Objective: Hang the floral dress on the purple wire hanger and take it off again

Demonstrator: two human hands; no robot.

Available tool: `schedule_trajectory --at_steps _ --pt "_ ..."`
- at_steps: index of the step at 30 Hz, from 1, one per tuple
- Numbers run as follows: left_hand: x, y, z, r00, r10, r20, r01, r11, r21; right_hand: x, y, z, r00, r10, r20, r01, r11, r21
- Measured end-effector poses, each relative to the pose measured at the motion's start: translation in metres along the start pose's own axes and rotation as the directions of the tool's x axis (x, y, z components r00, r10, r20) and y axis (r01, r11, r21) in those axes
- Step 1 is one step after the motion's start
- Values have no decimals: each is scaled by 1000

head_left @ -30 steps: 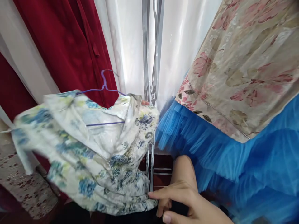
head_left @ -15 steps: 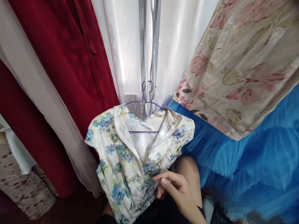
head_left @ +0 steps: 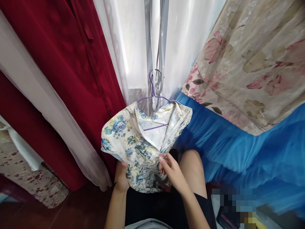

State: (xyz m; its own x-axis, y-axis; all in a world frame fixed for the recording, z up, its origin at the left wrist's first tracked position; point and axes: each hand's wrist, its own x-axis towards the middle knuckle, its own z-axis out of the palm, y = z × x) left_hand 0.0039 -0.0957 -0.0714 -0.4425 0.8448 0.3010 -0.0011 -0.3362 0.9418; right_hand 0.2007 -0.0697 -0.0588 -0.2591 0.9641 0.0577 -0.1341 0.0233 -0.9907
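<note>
Head view: the right hand [head_left: 172, 169] pinched a white, blue-flowered cloth blouse [head_left: 140, 143] at its V-neck. The left hand [head_left: 122, 180] was at its seven o'clock, grip unclear.

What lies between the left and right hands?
In the head view, the blue-floral blouse lies between the left hand and the right hand, its lower front spanning the gap.

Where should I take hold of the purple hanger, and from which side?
Probably at the neck of the purple hanger, just below its hook, coming from the wearer's side. That wire stands bare above the collar of the floral top, while the sloping arms run into the cloth. The left hand may suit, since the right hand is at the base of the V-neck.
</note>
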Motion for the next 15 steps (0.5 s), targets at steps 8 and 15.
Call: schedule_trajectory --at_steps 8,15 --pt "13 -16 4 987 -105 -122 110 993 32 -1 0 8 991 -84 -107 88 996 27" --pt "-9 -37 19 838 511 -194 -395 811 430 -15 -9 -1 993 42 -106 -37 998 43"
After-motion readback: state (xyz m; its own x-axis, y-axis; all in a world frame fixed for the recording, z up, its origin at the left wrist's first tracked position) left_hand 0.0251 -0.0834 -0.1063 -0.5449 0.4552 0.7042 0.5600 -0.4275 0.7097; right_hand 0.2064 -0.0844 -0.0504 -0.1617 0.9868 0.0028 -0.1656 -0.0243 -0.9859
